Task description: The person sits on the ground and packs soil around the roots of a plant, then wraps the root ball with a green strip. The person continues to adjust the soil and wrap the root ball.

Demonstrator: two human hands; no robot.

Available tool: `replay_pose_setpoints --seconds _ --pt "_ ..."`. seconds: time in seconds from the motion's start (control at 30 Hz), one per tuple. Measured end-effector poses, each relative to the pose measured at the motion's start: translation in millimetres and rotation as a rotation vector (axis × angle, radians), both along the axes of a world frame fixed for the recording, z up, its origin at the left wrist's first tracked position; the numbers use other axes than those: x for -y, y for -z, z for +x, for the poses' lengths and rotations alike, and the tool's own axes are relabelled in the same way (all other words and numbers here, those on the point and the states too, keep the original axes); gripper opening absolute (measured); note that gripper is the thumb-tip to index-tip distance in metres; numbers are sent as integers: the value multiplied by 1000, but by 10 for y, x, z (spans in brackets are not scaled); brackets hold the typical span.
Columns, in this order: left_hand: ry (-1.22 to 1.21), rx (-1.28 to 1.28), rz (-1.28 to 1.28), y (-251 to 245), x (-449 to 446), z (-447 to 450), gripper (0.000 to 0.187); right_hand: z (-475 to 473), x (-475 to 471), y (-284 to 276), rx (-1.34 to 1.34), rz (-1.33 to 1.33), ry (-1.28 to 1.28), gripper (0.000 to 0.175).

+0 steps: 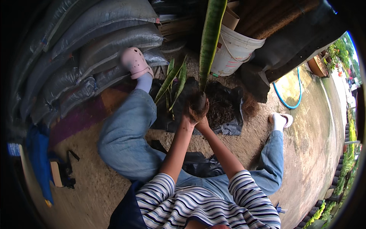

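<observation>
Both my hands cup a dark root ball (198, 104) wrapped in brown fibre, from which a tall snake plant leaf (210, 37) rises upright. My left hand (189, 116) holds it from the left side, my right hand (204, 114) from the right and below. Under and around my hands lies a black plastic sheet (234, 126), with dark soil and fibre (221, 111) on its right part. Smaller snake plant leaves (171, 83) lie on the sheet's left part. The fingers are partly hidden by the root ball.
Stacked dark sacks (114, 37) fill the upper left. A white bucket (233, 54) stands behind the sheet at the right, near loose brown coir (251, 106). A blue hose (297, 98) curves on the concrete floor. More black plastic (203, 166) lies between my legs.
</observation>
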State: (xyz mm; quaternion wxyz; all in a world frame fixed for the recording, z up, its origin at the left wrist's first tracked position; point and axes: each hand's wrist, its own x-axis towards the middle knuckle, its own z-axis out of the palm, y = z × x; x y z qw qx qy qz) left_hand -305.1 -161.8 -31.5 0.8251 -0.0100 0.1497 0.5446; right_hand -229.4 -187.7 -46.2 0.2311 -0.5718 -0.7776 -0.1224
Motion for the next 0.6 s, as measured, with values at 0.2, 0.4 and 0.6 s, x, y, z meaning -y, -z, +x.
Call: replay_pose_setpoints --seconds 0.2,0.4,0.6 --pt "-22 -2 -112 89 -241 -297 35 -755 -735 401 -379 137 372 58" --pt "-71 11 -188 284 -281 -569 35 -1135 -553 108 -244 -216 294 55" --pt "6 57 -228 312 -207 -313 35 -816 -473 825 -348 -753 25 45"
